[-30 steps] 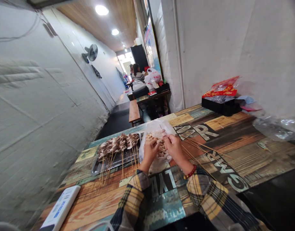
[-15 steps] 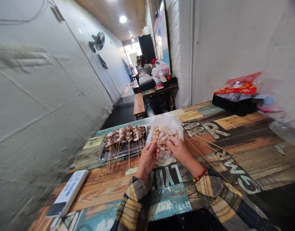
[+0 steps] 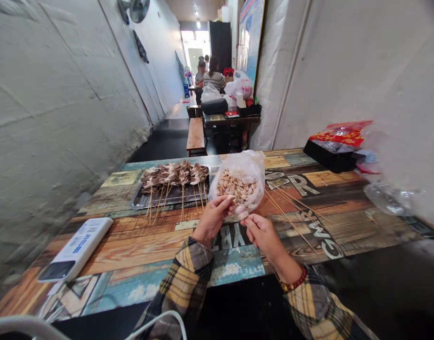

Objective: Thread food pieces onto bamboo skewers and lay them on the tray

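My right hand point(image 3: 264, 233) pinches a thin bamboo skewer, mostly hidden by the hand. Pale pinkish slices point(image 3: 242, 212) sit at its tip. Just left of them, my left hand point(image 3: 215, 215) is closed, thumb against fingers; whatever it pinches is too small to make out. Beyond both hands, an open clear plastic bag point(image 3: 255, 164) holds many small beige-brown pieces point(image 3: 238, 184). To the left lies a metal tray point(image 3: 136, 200) of filled skewers point(image 3: 183, 174), dark and whitish pieces bunched at the far end, sticks towards me.
Loose bamboo skewers point(image 3: 291, 215) lie on the patterned table point(image 3: 142, 252) to the right. A white power bank-like device point(image 3: 77, 248) is at the left, white cables point(image 3: 160, 316) in front. A black box with red packaging point(image 3: 332, 146) stands at the back right. People point(image 3: 213, 78) sit farther off.
My view has levelled and shifted. Both hands have drawn back from over the bag's contents towards me, and the right hand's pale slices now show clear at the bag's near edge.
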Tool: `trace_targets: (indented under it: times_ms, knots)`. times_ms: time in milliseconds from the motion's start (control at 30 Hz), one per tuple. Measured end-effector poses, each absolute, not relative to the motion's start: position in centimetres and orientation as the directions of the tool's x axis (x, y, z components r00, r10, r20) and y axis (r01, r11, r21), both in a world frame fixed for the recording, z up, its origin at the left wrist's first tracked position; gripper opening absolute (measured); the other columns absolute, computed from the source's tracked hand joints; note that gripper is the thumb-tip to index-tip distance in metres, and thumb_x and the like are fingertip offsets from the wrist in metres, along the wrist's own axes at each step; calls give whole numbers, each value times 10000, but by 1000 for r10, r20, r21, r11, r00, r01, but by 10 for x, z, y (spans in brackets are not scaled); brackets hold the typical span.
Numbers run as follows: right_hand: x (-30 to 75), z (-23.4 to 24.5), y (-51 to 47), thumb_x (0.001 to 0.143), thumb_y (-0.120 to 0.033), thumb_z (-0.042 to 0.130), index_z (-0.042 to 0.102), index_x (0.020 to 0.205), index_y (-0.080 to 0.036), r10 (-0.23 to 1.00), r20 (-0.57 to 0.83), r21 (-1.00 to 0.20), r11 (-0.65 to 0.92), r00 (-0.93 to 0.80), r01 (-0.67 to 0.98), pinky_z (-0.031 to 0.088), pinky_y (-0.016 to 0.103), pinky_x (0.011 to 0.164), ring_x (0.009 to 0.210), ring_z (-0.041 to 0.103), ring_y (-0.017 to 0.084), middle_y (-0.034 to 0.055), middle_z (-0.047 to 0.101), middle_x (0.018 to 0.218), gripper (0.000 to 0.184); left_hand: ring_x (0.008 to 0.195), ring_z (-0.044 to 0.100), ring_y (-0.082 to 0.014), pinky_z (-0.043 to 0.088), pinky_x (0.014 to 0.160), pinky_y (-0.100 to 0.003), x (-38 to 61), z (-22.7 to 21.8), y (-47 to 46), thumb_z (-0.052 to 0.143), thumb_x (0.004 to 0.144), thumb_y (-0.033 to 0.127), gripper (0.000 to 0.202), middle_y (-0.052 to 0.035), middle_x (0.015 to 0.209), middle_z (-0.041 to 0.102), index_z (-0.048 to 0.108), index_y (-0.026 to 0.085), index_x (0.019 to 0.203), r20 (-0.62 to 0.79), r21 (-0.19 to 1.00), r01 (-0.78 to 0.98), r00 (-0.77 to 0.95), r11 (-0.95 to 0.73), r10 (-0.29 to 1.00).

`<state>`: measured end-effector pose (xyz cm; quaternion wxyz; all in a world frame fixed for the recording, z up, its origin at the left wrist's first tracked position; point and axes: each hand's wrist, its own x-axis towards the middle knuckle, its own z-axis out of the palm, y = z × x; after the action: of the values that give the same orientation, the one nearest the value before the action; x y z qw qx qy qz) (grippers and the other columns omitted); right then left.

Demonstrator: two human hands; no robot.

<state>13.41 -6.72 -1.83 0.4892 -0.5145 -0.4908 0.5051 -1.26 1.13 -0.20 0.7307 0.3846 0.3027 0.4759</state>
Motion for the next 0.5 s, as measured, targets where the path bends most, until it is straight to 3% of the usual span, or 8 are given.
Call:
trace_targets:
  times_ms: [300, 500]
  knots:
    - [125, -42, -84, 830, -553, 498, 600, 813, -166, 995, -6, -998, -13, 104, 68, 241, 183, 332, 293, 326, 62, -86, 441, 399, 401, 590, 524, -66, 388, 510, -169, -19, -5, 10, 759, 705, 279, 216, -40, 743, 631, 687, 105, 810, -65, 809, -503, 436, 303, 897]
    - [122, -37, -85, 840, -506, 499, 605, 812, -170, 991, 30, -992, 13, 129, 127, 237, 181, 339, 298, 334, 63, -83, 450, 398, 354, 571, 512, -57, 384, 511, -160, -18, -9, 11, 762, 697, 304, 231, -32, 719, 620, 683, 105, 783, -51, 819, -490, 458, 300, 887]
